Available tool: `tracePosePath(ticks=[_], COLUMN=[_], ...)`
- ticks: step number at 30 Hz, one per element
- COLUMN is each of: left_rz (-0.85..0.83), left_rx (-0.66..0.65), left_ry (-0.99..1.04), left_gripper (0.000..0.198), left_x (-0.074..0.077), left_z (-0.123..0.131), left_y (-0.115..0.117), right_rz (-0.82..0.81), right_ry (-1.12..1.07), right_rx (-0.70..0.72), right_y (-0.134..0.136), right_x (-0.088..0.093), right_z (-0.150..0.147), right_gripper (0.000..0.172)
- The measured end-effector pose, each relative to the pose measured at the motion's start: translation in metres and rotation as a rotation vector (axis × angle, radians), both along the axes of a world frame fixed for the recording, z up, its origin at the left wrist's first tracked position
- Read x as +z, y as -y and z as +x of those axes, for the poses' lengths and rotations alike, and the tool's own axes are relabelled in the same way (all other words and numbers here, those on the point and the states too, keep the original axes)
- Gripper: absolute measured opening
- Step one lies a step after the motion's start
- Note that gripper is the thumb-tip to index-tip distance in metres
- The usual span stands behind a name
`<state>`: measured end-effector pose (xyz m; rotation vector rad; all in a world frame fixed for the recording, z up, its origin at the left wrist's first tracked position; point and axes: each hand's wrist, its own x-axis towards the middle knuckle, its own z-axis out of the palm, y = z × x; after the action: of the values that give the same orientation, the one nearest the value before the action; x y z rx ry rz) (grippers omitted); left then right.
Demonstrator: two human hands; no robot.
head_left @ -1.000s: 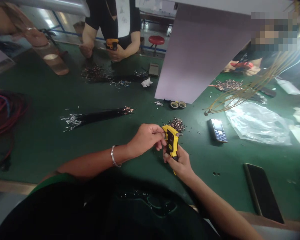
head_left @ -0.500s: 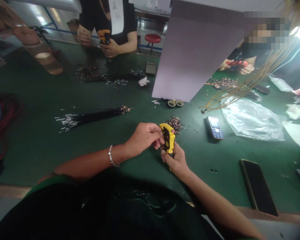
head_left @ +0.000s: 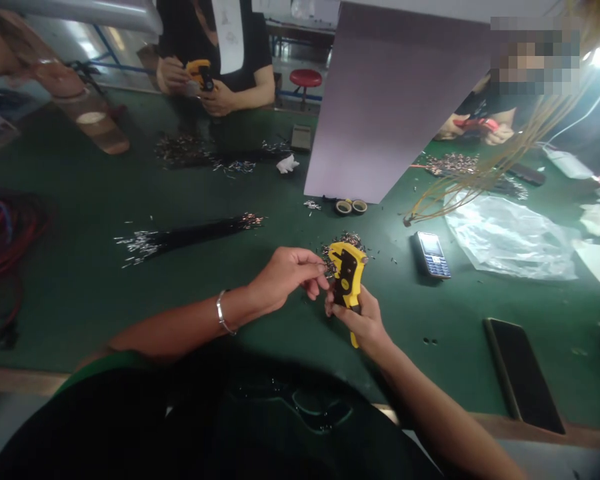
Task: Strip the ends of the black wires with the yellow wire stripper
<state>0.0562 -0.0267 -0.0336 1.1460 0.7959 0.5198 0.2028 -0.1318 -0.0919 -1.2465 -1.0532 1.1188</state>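
My right hand (head_left: 364, 319) is wrapped round the handles of a yellow and black wire stripper (head_left: 348, 270), its jaws pointing up and to the left. Just left of those jaws, my left hand (head_left: 293, 277) is closed in a pinch. Whatever sits between its fingertips is too small to make out. Behind the stripper lies a pile of small dark and coppery bits (head_left: 351, 237), partly covered by the tool. To the left, a bundle of black wires (head_left: 200, 233) rests on the green table, with silvery ends at left and coppery ends at right.
A keypad phone (head_left: 433, 255), a clear plastic bag (head_left: 515, 240) and a dark smartphone (head_left: 524, 377) lie to the right. Two tape rolls (head_left: 351, 207) sit below a pale upright panel (head_left: 380, 100). Co-workers with hand tools sit across the table. Red cables (head_left: 5, 233) lie at far left.
The wire stripper has shifted slightly right, away from my left fingertips, and shows more of its side. My left hand has barely moved. A co-worker's hand has come up to their orange tool.
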Motion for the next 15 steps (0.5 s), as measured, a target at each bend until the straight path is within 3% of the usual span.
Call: tracePosePath(ticks=[5, 15], left_rz=[0.053, 0.041], left_rx=[-0.038, -0.021], left_ry=[0.005, -0.013], left_gripper=[0.010, 0.008], left_x=[-0.004, -0.011], left_z=[0.001, 0.006], left_y=[0.002, 0.008], right_rz=[0.008, 0.007], right_ry=[-0.120, -0.055], right_rx=[-0.014, 0.007], right_y=[-0.004, -0.006], right_x=[0.001, 0.001], right_z=[0.005, 0.001], right_gripper=[0.035, 0.021])
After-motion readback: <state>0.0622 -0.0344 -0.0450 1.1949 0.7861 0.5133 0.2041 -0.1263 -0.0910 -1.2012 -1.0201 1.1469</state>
